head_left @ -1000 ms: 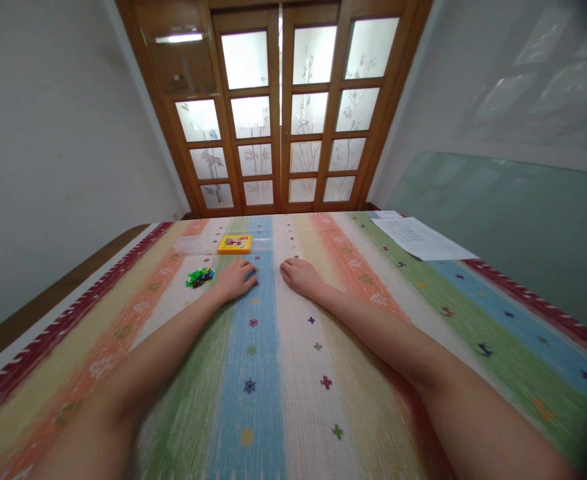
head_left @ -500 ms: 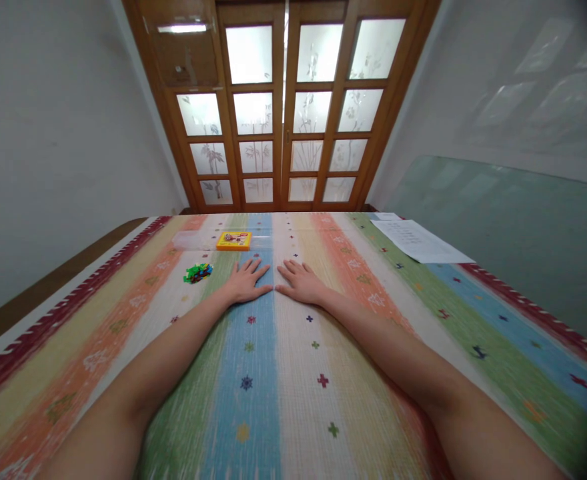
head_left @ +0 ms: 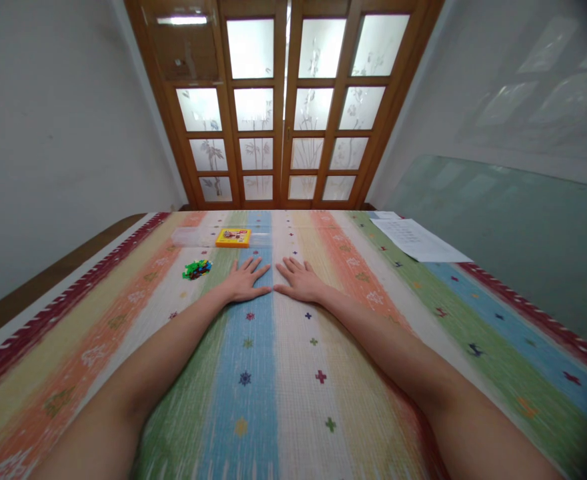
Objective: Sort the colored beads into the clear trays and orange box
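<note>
My left hand (head_left: 245,280) lies flat on the striped tablecloth (head_left: 303,407), palm down with its fingers spread. Beside it, my right hand (head_left: 299,280) rests the same way, the two thumbs nearly meeting. Neither holds anything. To the left of my left hand is a small heap of toy building bricks (head_left: 197,269), mostly green with some blue, yellow and dark ones. Beyond that hand, a yellow box (head_left: 233,238) with a printed picture lies flat. Clear plastic pieces (head_left: 193,237) show on both sides of the box.
Printed paper sheets (head_left: 418,241) lie at the far right of the table. A pale green glass-like panel (head_left: 513,227) stands along the right side. Past the table's far edge are wooden doors (head_left: 283,140) with frosted panes.
Both hands stay flat in place. The view has shifted very slightly; the bricks, box and papers have not moved on the cloth.
</note>
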Tool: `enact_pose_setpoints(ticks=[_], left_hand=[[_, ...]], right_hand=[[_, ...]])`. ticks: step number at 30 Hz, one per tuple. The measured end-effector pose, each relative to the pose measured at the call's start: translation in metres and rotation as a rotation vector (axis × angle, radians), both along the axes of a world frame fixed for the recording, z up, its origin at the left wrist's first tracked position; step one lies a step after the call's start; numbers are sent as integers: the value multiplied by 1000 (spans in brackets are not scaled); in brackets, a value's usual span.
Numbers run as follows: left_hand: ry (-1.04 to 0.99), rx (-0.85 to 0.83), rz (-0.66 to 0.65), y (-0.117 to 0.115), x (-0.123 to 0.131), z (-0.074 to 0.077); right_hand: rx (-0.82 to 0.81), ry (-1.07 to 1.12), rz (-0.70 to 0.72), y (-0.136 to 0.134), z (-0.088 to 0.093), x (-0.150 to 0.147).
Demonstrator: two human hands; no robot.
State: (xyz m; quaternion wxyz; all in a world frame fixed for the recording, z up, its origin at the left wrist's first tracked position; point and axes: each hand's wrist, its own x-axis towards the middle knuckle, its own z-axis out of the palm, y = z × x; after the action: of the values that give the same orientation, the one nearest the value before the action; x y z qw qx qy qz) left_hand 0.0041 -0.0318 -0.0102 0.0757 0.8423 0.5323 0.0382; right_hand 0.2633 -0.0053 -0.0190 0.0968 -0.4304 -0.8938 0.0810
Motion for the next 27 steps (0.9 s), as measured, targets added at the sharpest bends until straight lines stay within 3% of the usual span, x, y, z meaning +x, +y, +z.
enact_pose_setpoints(ticks=[14, 27], left_hand=[[5, -24, 12, -1, 1, 3], [39, -40, 34, -7, 5, 10]], right_hand=[[2, -9, -13, -4, 0, -1], [-9, -121, -28, -10, 11, -3]])
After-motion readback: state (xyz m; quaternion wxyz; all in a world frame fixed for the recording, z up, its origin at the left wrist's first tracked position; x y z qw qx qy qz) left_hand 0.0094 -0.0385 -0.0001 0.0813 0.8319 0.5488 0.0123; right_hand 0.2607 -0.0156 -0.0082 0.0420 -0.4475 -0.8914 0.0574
